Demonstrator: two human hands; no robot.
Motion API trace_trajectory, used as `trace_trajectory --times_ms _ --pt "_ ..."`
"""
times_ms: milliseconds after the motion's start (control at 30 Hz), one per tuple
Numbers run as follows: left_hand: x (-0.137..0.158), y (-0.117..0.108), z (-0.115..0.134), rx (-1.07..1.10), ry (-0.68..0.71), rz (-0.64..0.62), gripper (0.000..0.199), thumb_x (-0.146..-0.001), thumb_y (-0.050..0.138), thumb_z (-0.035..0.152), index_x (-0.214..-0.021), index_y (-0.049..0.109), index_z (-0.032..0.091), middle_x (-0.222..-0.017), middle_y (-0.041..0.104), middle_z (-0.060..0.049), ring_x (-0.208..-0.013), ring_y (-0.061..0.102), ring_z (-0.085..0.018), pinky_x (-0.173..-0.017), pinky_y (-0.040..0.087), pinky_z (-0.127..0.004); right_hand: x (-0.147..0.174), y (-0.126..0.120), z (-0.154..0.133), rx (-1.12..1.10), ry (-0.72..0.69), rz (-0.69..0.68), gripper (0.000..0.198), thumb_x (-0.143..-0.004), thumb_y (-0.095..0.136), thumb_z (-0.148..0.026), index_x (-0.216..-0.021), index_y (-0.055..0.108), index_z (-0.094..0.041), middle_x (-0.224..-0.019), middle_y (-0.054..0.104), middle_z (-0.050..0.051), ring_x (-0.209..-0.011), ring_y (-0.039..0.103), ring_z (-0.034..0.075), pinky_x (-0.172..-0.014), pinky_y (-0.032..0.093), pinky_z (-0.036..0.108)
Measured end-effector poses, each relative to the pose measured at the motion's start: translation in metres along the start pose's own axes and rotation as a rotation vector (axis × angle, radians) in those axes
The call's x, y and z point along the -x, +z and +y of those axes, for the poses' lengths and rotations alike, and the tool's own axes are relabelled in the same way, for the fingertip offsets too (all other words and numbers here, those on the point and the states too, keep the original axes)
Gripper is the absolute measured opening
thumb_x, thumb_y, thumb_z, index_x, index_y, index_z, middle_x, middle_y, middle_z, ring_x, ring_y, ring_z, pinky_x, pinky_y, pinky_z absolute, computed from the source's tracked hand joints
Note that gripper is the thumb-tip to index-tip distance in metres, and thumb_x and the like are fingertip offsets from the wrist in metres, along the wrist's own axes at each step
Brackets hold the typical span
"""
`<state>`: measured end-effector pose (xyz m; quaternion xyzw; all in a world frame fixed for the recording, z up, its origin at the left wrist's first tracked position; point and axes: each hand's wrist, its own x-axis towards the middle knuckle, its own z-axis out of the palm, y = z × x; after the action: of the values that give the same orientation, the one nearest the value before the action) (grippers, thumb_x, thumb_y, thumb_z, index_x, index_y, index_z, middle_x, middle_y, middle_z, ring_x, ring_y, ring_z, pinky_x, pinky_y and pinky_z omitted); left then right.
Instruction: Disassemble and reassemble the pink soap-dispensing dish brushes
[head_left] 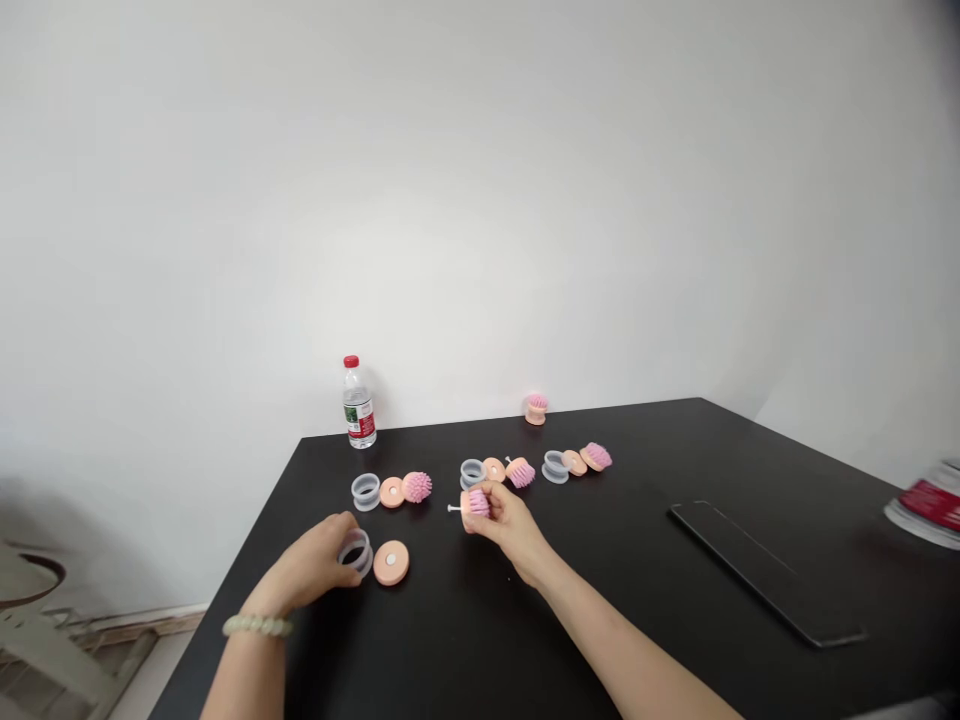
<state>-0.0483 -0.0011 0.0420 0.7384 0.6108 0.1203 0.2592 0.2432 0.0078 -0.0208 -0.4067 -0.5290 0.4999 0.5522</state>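
Note:
My left hand [324,557], with a beaded bracelet on its wrist, has its fingers round a translucent grey ring [363,553] at the table's near left. Just right of that ring lies a flat peach disc [391,563] with a white centre. Between the thumb and fingers of my right hand [511,527] is a pink bristle brush head [474,505], tilted sideways with a thin white stem pointing left. Behind my hands are three sets, each a grey ring [366,491], a peach disc [392,492] and a pink brush head [417,487].
A water bottle [360,412] with a red cap stands at the back left. One assembled pink brush [535,410] sits by the wall. A flat black strip [757,570] lies on the right of the black table [480,650]. A red-and-white object [930,505] is blurred at the right edge.

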Motion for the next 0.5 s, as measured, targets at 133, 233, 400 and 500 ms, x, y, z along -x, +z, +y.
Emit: trace_trajectory --times_ms 133,233,400,500 --pt "-0.003 -0.003 -0.001 0.226 0.148 0.208 0.046 -0.073 0.067 0.033 -0.116 0.063 0.021 -0.109 0.063 -0.007 -0.104 0.061 -0.030 -0.091 0.048 -0.041 0.002 0.006 0.001 0.019 -0.026 0.009 0.039 -0.066 0.081 -0.029 -0.098 0.062 -0.020 -0.088 0.066 0.000 -0.082 0.065 0.019 -0.080 0.054 0.035" --pt "0.000 0.003 0.015 0.456 0.286 0.218 0.052 -0.078 0.067 0.036 -0.129 0.060 0.026 -0.104 0.056 -0.005 -0.100 0.062 -0.026 -0.087 0.053 -0.039 0.006 0.010 -0.002 0.032 -0.117 0.013 0.044 -0.071 0.080 -0.033 -0.110 0.062 -0.022 -0.106 0.064 0.004 -0.097 0.063 0.022 -0.087 0.054 0.036" --pt "-0.001 0.034 0.050 0.517 0.406 0.209 0.047 -0.076 0.066 0.021 -0.122 0.060 0.027 -0.109 0.057 -0.004 -0.094 0.063 -0.022 -0.082 0.055 -0.036 0.019 0.011 -0.014 0.085 -0.397 0.010 0.040 -0.083 0.073 -0.037 -0.118 0.060 -0.023 -0.114 0.059 0.009 -0.105 0.061 0.024 -0.089 0.055 0.038" --pt "-0.006 0.051 0.059 0.433 0.423 0.255 0.032 -0.074 0.066 0.018 -0.104 0.060 0.024 -0.102 0.062 -0.003 -0.089 0.063 -0.022 -0.076 0.055 -0.035 0.025 0.011 -0.024 0.170 -0.525 0.006 0.042 -0.085 0.072 -0.037 -0.122 0.058 -0.024 -0.117 0.058 0.010 -0.107 0.061 0.025 -0.089 0.055 0.037"
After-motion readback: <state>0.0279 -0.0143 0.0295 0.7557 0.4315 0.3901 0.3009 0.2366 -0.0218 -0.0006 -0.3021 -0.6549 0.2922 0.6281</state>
